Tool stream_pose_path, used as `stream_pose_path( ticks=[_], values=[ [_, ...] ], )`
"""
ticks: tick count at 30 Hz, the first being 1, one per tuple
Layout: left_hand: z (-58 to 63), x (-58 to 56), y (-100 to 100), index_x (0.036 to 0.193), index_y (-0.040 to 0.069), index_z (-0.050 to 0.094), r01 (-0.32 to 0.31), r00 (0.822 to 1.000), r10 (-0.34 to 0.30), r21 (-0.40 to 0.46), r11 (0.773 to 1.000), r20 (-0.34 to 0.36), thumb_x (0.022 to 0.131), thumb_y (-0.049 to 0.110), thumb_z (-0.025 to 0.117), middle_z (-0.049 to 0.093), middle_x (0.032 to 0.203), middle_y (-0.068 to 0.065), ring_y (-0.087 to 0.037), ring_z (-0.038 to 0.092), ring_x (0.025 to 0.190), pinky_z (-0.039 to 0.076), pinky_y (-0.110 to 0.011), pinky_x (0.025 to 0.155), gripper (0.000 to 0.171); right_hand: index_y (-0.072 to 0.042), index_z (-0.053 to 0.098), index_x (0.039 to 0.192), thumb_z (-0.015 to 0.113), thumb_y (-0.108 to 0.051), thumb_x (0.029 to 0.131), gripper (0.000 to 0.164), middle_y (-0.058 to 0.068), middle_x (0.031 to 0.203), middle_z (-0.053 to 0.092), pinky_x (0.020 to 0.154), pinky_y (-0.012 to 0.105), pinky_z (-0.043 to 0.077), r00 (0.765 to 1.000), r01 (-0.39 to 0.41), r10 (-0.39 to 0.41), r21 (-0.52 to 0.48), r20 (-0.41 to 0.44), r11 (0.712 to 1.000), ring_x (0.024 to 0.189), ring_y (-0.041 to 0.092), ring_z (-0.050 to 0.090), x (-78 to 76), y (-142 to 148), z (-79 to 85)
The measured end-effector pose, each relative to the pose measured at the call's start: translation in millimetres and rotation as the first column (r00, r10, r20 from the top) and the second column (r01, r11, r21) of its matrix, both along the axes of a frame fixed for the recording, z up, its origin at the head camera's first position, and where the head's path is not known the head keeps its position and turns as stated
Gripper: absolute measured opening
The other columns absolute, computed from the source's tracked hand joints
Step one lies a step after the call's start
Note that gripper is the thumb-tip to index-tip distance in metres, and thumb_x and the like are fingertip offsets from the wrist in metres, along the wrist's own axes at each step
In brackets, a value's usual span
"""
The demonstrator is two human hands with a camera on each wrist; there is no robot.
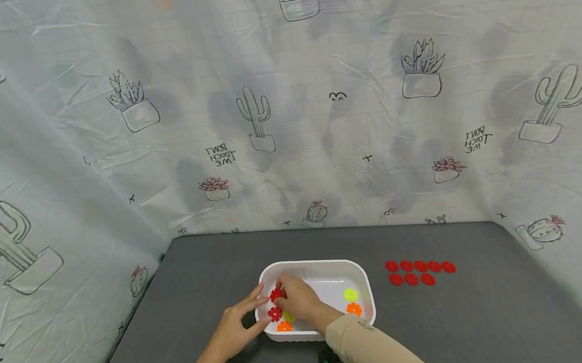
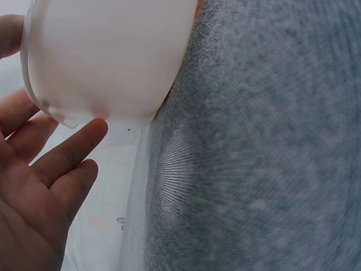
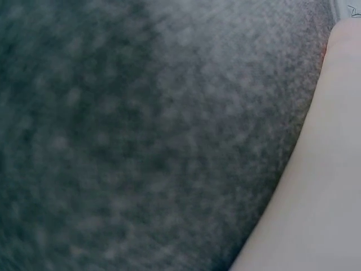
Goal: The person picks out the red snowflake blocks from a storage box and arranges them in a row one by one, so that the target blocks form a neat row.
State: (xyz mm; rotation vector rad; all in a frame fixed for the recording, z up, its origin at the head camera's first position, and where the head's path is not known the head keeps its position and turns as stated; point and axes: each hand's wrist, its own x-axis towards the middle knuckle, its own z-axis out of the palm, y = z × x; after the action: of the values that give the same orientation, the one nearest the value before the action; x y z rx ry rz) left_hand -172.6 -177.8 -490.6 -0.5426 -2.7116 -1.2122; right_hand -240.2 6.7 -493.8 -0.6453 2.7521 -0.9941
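Note:
A white plastic tub point(image 1: 326, 269) stands on the dark table. My left hand point(image 1: 234, 329) is at its left end, thumb and fingers spread at the rim; the left wrist view shows fingers point(image 2: 70, 149) against the outer wall. Inside the tub, my right hand point(image 1: 298, 300) bends down and pinches a red notched disc point(image 1: 275, 295). Just below lies another red disc point(image 1: 274, 314), close to the left fingertips. An orange disc point(image 1: 284, 326) and a partly covered yellow-green disc point(image 1: 289, 316) lie beside it. The right wrist view shows only the tub's wall point(image 3: 321, 186) and the table.
To the right of the tub, several red discs point(image 1: 421, 266) lie in two rows on the grey table point(image 1: 493, 314). A yellow-green disc point(image 1: 351, 295) and an orange disc point(image 1: 353, 308) are at the tub's right end. A patterned curtain point(image 1: 306, 116) hangs behind the table.

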Motion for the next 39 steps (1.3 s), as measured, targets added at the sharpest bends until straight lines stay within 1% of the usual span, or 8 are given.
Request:
stream_pose_path(
  ticks=[4,8,15,19,27,32,35,39],
  values=[
    [-2.0,-0.5,-0.5,0.122,0.015,0.066,-0.014,1.000,0.014,-0.002,1.000,0.015,0.085,0.035,0.069,0.046,0.145,0.004,-0.023,0.049,0.128,0.042,-0.054,0.100,0.042,-0.012,0.055,0.100,0.071,-0.016,0.084,0.023,-0.003,0.066,0.049,0.048,0.019,0.040,0.996,0.035,-0.030,-0.070,0.078,0.997,0.054,0.010,0.044,0.7,-0.1,0.7],
    [-2.6,-0.5,-1.0,0.121,0.016,0.067,-0.020,1.000,0.020,-0.005,1.000,-0.001,0.085,0.036,0.069,0.047,0.144,0.005,-0.023,0.050,0.128,0.043,-0.052,0.099,0.041,-0.012,0.057,0.100,0.071,-0.015,0.084,0.022,-0.002,0.071,0.053,0.050,0.018,0.044,0.983,0.096,-0.071,-0.146,0.168,0.985,0.057,0.011,0.047,0.1,-0.6,1.1],
    [1.3,-0.7,-1.4,0.119,0.014,0.068,-0.003,0.999,0.003,0.003,1.000,-0.042,0.084,0.037,0.070,0.048,0.143,0.002,-0.023,0.052,0.126,0.044,-0.051,0.099,0.042,-0.009,0.062,0.098,0.071,-0.011,0.083,0.018,0.000,0.074,0.056,0.054,0.020,0.048,0.974,0.154,-0.112,-0.214,0.197,0.964,0.060,0.013,0.051,-3.4,-0.5,2.5],
    [2.7,-0.9,-1.5,0.119,0.014,0.068,0.001,0.999,-0.001,0.003,1.000,-0.043,0.084,0.035,0.070,0.048,0.143,0.001,-0.022,0.052,0.126,0.044,-0.051,0.098,0.041,-0.008,0.064,0.099,0.071,-0.010,0.082,0.018,0.001,0.075,0.057,0.057,0.022,0.052,0.963,0.189,-0.130,-0.247,0.236,0.950,0.061,0.013,0.053,-4.7,0.1,4.3],
    [1.5,-1.7,-1.3,0.117,0.014,0.069,0.015,0.999,-0.014,0.013,1.000,-0.043,0.084,0.033,0.071,0.050,0.142,-0.002,-0.024,0.052,0.126,0.045,-0.050,0.099,0.039,-0.005,0.066,0.100,0.072,-0.009,0.080,0.021,0.002,0.075,0.063,0.060,0.025,0.053,0.953,0.231,-0.149,-0.312,0.265,0.921,0.062,0.012,0.057,-5.9,3.8,10.0],
    [2.0,-2.7,-1.4,0.118,0.014,0.068,0.011,0.999,-0.010,0.014,1.000,-0.047,0.084,0.034,0.071,0.050,0.142,0.000,-0.024,0.052,0.126,0.045,-0.050,0.098,0.039,-0.005,0.066,0.102,0.072,-0.010,0.082,0.022,0.004,0.077,0.066,0.067,0.028,0.057,0.941,0.262,-0.144,-0.389,0.305,0.883,0.067,0.014,0.063,-6.5,8.6,18.2],
    [2.9,-3.3,-1.6,0.118,0.014,0.068,0.008,0.999,-0.007,0.016,1.000,-0.042,0.083,0.034,0.071,0.050,0.142,0.000,-0.024,0.052,0.126,0.045,-0.050,0.099,0.040,-0.005,0.066,0.105,0.071,-0.012,0.084,0.023,0.005,0.080,0.067,0.070,0.030,0.057,0.939,0.269,-0.131,-0.445,0.317,0.854,0.072,0.019,0.067,-5.3,13.9,24.5],
    [3.6,-3.0,-0.9,0.119,0.014,0.068,0.004,1.000,-0.004,0.013,1.000,-0.004,0.084,0.033,0.071,0.049,0.142,0.000,-0.023,0.051,0.127,0.043,-0.052,0.100,0.040,-0.006,0.066,0.108,0.069,-0.015,0.086,0.024,0.006,0.085,0.068,0.074,0.032,0.057,0.938,0.280,-0.127,-0.491,0.323,0.825,0.081,0.027,0.068,-1.6,25.3,30.6]
  ],
)
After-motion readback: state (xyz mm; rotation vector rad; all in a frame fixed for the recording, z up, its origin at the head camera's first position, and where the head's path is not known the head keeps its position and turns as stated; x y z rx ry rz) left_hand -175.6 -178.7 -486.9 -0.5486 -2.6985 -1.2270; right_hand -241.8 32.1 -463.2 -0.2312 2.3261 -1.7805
